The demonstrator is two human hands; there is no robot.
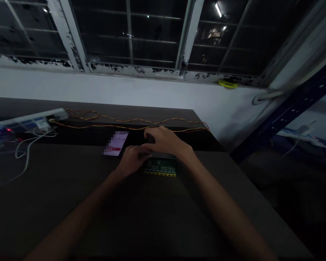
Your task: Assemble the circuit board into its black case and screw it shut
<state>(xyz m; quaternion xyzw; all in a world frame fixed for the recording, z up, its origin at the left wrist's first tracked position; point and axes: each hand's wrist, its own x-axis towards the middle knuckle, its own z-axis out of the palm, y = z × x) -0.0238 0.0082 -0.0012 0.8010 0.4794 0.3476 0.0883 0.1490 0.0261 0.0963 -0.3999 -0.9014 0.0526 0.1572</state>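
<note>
We are arching our right hand (164, 140), fingers closing around a dark piece (151, 139); our left hand (130, 158) is curling alongside, grip unclear. The green yellow-edged panel (160, 166) is lying just nearer us; the worktop (157, 217) is extending right to a slanting edge.

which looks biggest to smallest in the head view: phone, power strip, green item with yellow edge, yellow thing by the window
1. Power strip
2. Phone and green item: too close to rank; right hand partly covers the latter
3. Yellow thing
</note>
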